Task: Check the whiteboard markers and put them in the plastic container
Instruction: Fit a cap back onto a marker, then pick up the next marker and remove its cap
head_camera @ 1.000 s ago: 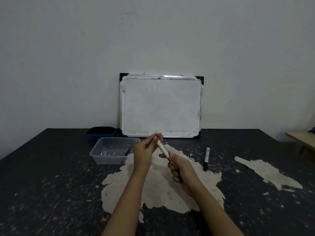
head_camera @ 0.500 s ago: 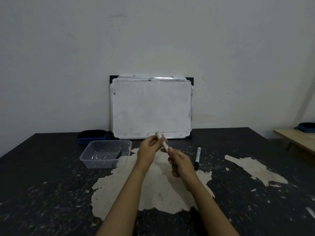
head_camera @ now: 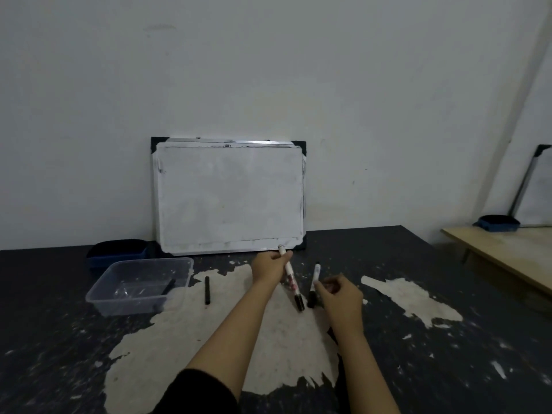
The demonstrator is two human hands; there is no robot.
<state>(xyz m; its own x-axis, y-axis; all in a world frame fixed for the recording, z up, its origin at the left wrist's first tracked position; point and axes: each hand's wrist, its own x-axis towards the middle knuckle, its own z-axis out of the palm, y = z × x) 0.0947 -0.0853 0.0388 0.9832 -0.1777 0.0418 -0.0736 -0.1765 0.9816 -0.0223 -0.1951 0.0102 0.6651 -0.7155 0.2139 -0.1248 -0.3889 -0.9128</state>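
Observation:
My left hand (head_camera: 270, 264) is shut around the upper part of a white whiteboard marker (head_camera: 289, 274), which slants down to its black capped end by the table. My right hand (head_camera: 339, 291) hovers to its right, fingers loosely curled and holding nothing, fingertips right beside a second white marker (head_camera: 314, 280) lying on the table. A black marker (head_camera: 207, 289) lies on the table farther left. The clear plastic container (head_camera: 179, 264) stands at the left with a dark marker (head_camera: 169, 286) inside. The whiteboard (head_camera: 230, 195) leans against the wall behind.
A dark blue tray (head_camera: 119, 249) sits behind the container against the wall. The dark table (head_camera: 59, 339) has worn pale patches. At the right stands a wooden table (head_camera: 507, 252) with another blue tray (head_camera: 497, 223) and a second board (head_camera: 537, 186).
My right hand has let go of the marker's lower end and moved right, toward the second marker. My left hand keeps the marker. The view has turned to the right.

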